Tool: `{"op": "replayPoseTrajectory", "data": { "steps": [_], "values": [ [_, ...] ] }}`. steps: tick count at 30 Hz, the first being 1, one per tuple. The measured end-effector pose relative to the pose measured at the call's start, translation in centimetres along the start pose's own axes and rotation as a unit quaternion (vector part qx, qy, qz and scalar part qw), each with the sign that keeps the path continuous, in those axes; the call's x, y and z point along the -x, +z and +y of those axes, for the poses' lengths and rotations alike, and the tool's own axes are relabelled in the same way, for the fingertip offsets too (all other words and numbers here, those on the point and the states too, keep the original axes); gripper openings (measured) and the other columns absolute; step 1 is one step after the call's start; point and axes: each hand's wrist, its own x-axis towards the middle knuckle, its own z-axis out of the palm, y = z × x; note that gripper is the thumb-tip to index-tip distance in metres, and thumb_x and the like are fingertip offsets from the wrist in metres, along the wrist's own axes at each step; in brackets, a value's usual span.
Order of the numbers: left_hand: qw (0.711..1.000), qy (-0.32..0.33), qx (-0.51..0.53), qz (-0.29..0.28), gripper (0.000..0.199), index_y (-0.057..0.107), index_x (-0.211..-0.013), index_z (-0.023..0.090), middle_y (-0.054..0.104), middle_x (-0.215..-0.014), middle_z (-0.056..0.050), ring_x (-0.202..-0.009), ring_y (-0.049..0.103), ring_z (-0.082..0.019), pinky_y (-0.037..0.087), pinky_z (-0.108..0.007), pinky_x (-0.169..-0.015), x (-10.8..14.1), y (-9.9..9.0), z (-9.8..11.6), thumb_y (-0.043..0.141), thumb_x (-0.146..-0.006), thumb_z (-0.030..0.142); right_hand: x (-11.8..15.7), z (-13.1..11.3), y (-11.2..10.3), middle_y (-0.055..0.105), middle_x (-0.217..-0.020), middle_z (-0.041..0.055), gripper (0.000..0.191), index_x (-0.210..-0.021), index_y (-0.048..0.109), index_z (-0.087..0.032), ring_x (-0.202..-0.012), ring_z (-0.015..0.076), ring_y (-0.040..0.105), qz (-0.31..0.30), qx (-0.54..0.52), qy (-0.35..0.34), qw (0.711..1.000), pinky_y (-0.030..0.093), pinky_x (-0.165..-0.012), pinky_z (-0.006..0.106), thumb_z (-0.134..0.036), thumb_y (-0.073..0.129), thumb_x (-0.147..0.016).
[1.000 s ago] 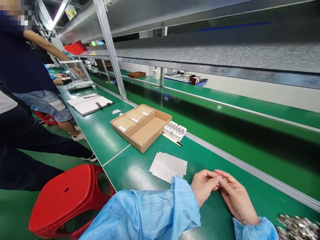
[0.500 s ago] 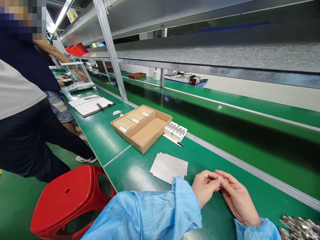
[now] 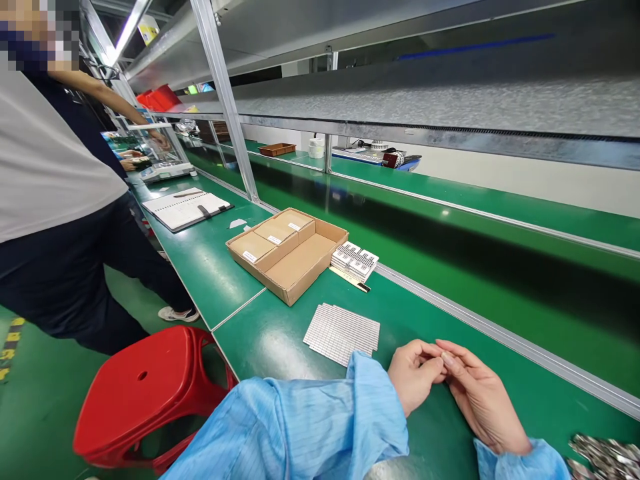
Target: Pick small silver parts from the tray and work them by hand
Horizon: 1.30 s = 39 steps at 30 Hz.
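Note:
My left hand (image 3: 416,375) and my right hand (image 3: 483,393) meet fingertip to fingertip just above the green bench top (image 3: 260,347). Both are closed in a pinch; whatever lies between the fingertips is too small and hidden to name. Left of my left hand, a flat sheet of small silvery pieces in rows (image 3: 343,333) lies on the bench, partly behind my blue sleeve (image 3: 320,420). A heap of shiny metal parts (image 3: 607,457) sits at the lower right, near my right wrist.
A cardboard box (image 3: 290,293) with labelled compartments stands beyond the sheet, beside a stack of printed white cards (image 3: 354,260). Farther left lies an open notebook (image 3: 187,208). A red stool (image 3: 135,393) stands by the bench; a person (image 3: 55,180) is at the left.
My hands keep their pinch with little change. The view has shifted slightly, and the person at the left has moved, showing more of a grey-white shirt.

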Motion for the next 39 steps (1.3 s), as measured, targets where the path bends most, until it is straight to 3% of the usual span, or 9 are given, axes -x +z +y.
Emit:
{"op": "replayPoseTrajectory", "data": {
  "steps": [11, 26, 39],
  "values": [
    [1.000, 0.010, 0.005, 0.003, 0.078, 0.057, -0.080, 0.008, 0.064, -0.093, -0.010, -0.080, 0.059, -0.012, 0.048, -0.024, -0.071, -0.01, -0.07, 0.05, 0.076, -0.047, 0.076, -0.08, 0.30, -0.55, 0.061, -0.103, 0.0152, 0.051, -0.103, 0.076, -0.019, -0.097, 0.0296, 0.059, -0.026, 0.008, -0.015, 1.000, 0.056, -0.079, 0.022, -0.042, 0.098, -0.064],
    [1.000, 0.011, -0.004, 0.007, 0.069, 0.054, -0.076, 0.010, 0.062, -0.093, -0.009, -0.078, 0.058, -0.013, 0.048, -0.026, -0.073, -0.44, -0.39, -0.63, 0.073, -0.057, 0.073, 0.14, -0.06, 0.08, 0.062, -0.098, 0.0140, 0.050, -0.101, 0.076, -0.019, -0.092, 0.0261, 0.060, -0.026, 0.011, -0.008, 1.000, 0.056, -0.076, 0.020, -0.041, 0.100, -0.063],
    [1.000, 0.003, -0.003, 0.002, 0.074, 0.056, -0.081, 0.010, 0.064, -0.091, -0.009, -0.080, 0.058, -0.012, 0.047, -0.026, -0.075, -0.10, -0.32, -0.07, 0.072, -0.054, 0.077, -0.02, 0.06, -0.03, 0.062, -0.100, 0.0142, 0.050, -0.099, 0.077, -0.019, -0.093, 0.0259, 0.060, -0.020, 0.009, -0.012, 1.000, 0.056, -0.076, 0.020, -0.042, 0.100, -0.062]
  ]
}}
